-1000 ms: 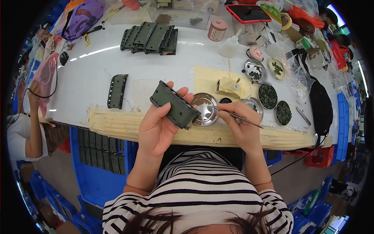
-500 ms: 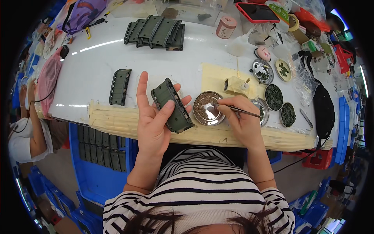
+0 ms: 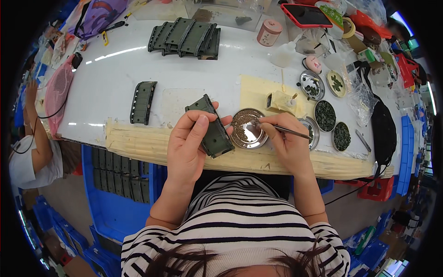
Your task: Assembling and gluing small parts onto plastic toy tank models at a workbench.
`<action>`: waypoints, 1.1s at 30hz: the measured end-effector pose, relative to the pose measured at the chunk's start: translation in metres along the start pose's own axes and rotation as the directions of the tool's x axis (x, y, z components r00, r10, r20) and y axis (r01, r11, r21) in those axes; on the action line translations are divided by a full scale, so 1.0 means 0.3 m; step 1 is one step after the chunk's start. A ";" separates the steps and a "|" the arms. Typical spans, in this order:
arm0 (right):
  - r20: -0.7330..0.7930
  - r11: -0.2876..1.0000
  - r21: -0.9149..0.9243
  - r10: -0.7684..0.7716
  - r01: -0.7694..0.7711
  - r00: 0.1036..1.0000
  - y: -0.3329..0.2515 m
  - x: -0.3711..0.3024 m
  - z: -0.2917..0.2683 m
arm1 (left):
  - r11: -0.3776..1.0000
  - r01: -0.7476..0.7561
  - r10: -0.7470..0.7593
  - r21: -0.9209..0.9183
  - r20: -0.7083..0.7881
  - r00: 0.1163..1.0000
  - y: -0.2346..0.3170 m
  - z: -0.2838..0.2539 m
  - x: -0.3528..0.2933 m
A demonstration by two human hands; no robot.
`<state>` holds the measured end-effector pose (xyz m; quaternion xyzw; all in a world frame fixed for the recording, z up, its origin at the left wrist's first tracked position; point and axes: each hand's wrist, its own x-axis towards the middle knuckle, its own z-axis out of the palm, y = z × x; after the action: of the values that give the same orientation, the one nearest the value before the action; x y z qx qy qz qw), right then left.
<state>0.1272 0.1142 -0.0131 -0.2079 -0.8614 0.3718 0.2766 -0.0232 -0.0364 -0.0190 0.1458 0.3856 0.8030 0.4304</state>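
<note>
My left hand (image 3: 188, 143) is closed on a dark green, curved rectangular panel (image 3: 216, 135) with toothed edges, tilted above the table's front edge. In my right hand (image 3: 290, 143) is a slim metal tool, seemingly tweezers (image 3: 290, 131). Its tip reaches into a round metal dish (image 3: 251, 138) that holds small brown grains, part of its shiny bottom bare. Another round metal dish (image 3: 314, 138) is partly hidden behind my right hand. Left of my hands, a similar green panel (image 3: 143, 102) lies alone on the white table.
A stack of green panels (image 3: 184, 39) is at the back. Right of my hands stand dishes of dark green bits (image 3: 324, 115) and a yellowish block (image 3: 280, 101). A blue crate (image 3: 110, 212) with more panels sits below the table. At the far left is another person's arm (image 3: 40, 143).
My left fingers have closed round the panel, the index finger now bent over its edge. The panel has shifted slightly right. My right hand has barely moved.
</note>
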 end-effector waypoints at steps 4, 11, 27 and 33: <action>-0.023 0.989 0.136 0.053 -0.050 0.998 0.010 -0.015 -0.005 | 0.997 0.006 -0.006 0.072 -0.008 1.000 -0.006 0.008 0.003; 0.065 0.663 0.719 0.233 -0.208 0.970 -0.054 -0.014 -0.036 | 0.973 0.116 -0.150 0.200 0.162 0.975 -0.029 0.042 0.014; -0.044 0.917 0.112 -0.380 0.382 0.924 -0.119 -0.032 -0.048 | 0.954 0.300 -0.292 0.009 0.251 0.923 -0.054 0.076 0.013; -0.002 0.880 -0.073 -0.471 0.470 0.882 -0.124 -0.051 -0.046 | 0.963 0.270 -0.266 0.017 0.239 0.934 -0.060 0.089 0.008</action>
<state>0.1417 0.0891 0.0180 -0.0058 -0.8959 0.2608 0.3597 0.0010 -0.0153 -0.0149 0.1840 0.3408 0.7165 0.5801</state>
